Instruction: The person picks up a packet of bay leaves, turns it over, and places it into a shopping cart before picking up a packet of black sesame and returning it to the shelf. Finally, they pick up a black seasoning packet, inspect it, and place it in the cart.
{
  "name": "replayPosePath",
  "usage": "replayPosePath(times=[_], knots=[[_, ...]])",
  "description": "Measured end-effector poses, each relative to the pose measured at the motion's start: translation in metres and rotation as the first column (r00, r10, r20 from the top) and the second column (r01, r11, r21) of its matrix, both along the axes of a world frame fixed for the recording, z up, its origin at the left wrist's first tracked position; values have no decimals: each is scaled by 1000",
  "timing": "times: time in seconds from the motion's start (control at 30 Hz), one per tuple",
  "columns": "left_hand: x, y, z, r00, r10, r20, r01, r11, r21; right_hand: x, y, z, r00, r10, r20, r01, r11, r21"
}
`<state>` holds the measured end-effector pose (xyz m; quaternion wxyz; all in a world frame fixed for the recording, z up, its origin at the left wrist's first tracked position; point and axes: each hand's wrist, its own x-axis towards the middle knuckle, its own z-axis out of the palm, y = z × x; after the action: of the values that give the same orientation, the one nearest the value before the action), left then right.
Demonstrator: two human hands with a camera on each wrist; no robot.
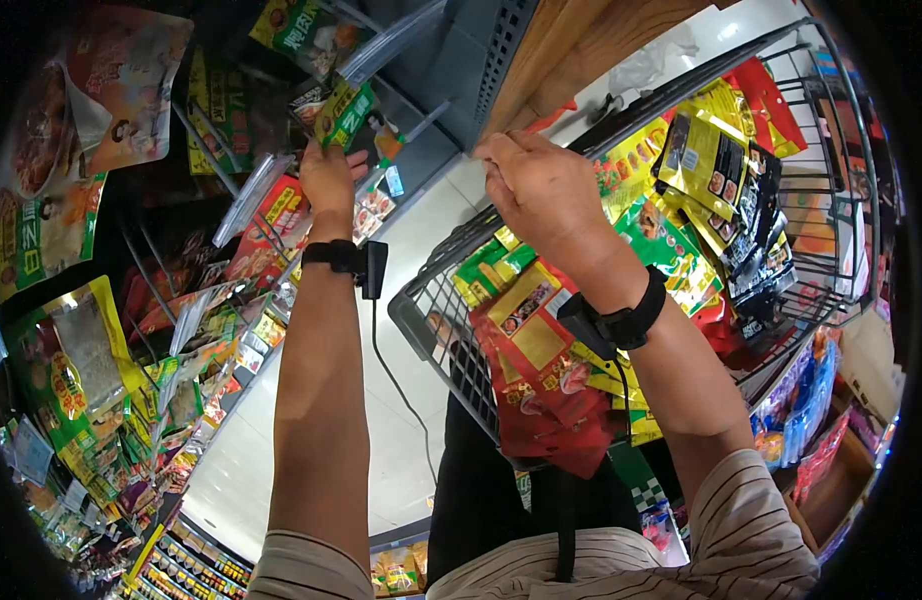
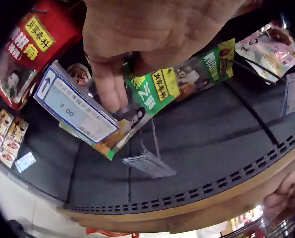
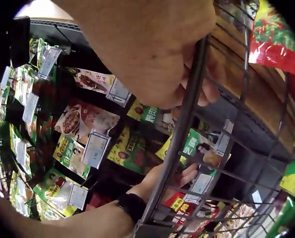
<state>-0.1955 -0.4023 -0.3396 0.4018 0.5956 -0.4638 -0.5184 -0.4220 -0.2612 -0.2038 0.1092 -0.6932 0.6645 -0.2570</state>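
My left hand [image 1: 328, 182] is at the hanging rack and pinches a green and yellow seasoning packet [image 2: 155, 91], which still hangs among the hooks. Two of its fingers [image 2: 110, 89] reach down over the packet's front, beside a price tag [image 2: 78, 106] reading 7.00. The thumb is mostly hidden in the left wrist view. My right hand [image 1: 551, 195] grips the rim of the shopping cart [image 3: 184, 129], its fingers curled round the dark bar. Red, yellow, green and black packets fill the cart; a large red packet [image 1: 541, 385] lies at its near end.
More packets hang at the left, among them a big pale pouch [image 1: 131, 90] and a green and yellow bag [image 1: 81, 370]. Metal hooks with price tags stick out between them. A wooden ledge [image 1: 551, 60] borders the shelf. Boxed goods [image 1: 841, 440] stand right of the cart.
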Motion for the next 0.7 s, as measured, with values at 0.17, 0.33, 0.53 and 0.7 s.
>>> replayPosePath(times=[0.17, 0.33, 0.53, 0.7], knots=[[5, -18, 0, 988, -147, 52, 129, 958, 255, 1, 0, -2, 1000, 1, 3, -1, 1000, -10], [4, -32, 1, 955, -270, 125, 203, 898, 390, 2, 0, -1, 1000, 4, -6, -5, 1000, -28], [0, -24, 14, 939, -316, 134, 264, 915, 306, 3, 0, 0, 999, 6, -38, -7, 999, -35], [11, 5, 22, 962, -272, 2, 272, 962, -10, 3, 1, -2, 999, -9, -52, 6, 999, -54]])
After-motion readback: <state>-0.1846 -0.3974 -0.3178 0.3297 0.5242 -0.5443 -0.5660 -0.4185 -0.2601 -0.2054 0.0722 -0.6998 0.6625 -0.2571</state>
